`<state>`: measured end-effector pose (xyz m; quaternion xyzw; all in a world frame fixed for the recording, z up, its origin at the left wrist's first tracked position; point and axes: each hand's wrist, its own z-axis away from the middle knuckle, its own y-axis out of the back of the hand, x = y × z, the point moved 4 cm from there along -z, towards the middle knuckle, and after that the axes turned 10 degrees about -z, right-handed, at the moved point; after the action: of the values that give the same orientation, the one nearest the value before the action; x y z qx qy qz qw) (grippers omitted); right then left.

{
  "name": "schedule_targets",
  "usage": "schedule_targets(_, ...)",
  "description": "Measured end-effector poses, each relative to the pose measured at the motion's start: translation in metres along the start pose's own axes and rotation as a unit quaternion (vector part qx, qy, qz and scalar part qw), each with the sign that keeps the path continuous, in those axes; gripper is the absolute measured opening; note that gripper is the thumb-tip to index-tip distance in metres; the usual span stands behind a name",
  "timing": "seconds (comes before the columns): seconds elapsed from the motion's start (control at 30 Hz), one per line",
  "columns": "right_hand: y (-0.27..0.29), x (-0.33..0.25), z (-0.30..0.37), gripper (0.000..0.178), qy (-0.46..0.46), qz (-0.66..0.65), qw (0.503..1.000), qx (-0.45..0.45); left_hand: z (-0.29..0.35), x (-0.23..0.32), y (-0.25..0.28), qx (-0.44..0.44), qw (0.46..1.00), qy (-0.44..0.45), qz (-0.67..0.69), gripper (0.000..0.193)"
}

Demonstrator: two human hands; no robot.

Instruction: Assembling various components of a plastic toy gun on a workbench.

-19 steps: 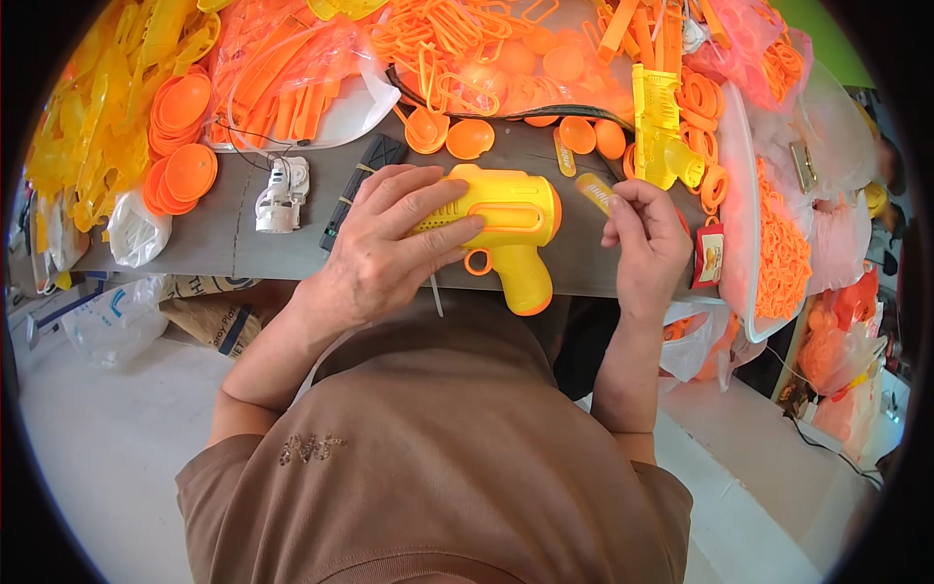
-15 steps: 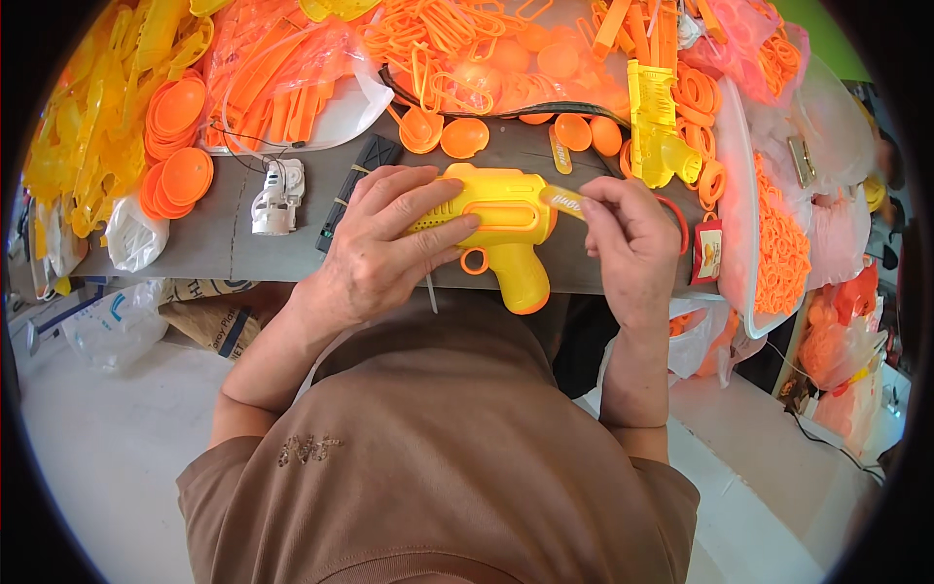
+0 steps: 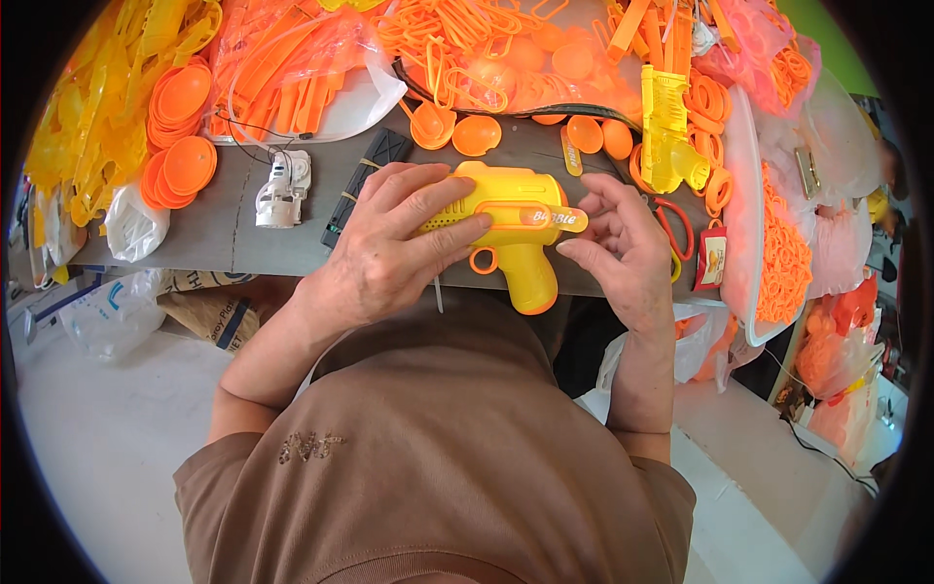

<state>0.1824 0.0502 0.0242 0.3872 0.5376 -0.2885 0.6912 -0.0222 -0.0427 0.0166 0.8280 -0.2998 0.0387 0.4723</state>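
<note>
At the bench's (image 3: 216, 238) front edge, bare at left, our left hand (image 3: 381, 245) grips the toy gun (image 3: 528, 275); the label (image 3: 545, 219), pinched earlier, now lies against it, our right hand (image 3: 630, 251) loosened alongside.

Brown shirt (image 3: 438, 477); short sleeves (image 3: 219, 487); ribbed collar (image 3: 418, 563); small dark speckled marking (image 3: 309, 447) on the chest

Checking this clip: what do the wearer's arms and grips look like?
Left grip and right grip are both ungloved, with bare wrists and forearms. The short brown sleeves end near the elbows; the shirt has a dark decorative marking on its front.
</note>
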Motion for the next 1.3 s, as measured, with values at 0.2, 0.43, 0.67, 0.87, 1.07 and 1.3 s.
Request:
schedule_targets(0.2,-0.003,0.009,0.000,0.036,0.116,0.022,0.993,-0.015,0.001,-0.001,-0.001,0.003,1.000,-0.002,0.008,0.037)
schedule_targets(0.43,-0.004,-0.005,-0.004,0.033,0.183,0.110,0.977,-0.026,0.002,-0.003,-0.001,0.003,1.000,-0.002,0.005,0.039)
schedule_targets(0.67,-0.017,-0.017,-0.011,0.034,0.255,0.180,0.949,-0.042,0.004,-0.003,-0.001,-0.003,1.000,0.002,0.002,0.039)
schedule_targets(0.87,-0.021,-0.015,-0.016,0.033,0.250,0.156,0.954,-0.061,0.004,-0.002,-0.001,-0.003,1.000,0.003,0.000,0.040)
schedule_targets(1.07,-0.022,-0.010,-0.016,0.035,0.243,0.144,0.957,-0.059,0.000,0.000,0.000,-0.021,1.000,-0.002,-0.014,0.042)
schedule_targets(1.3,-0.020,0.002,-0.016,0.036,0.206,0.098,0.970,-0.085,0.000,0.002,-0.001,-0.052,0.998,0.000,-0.025,0.046)
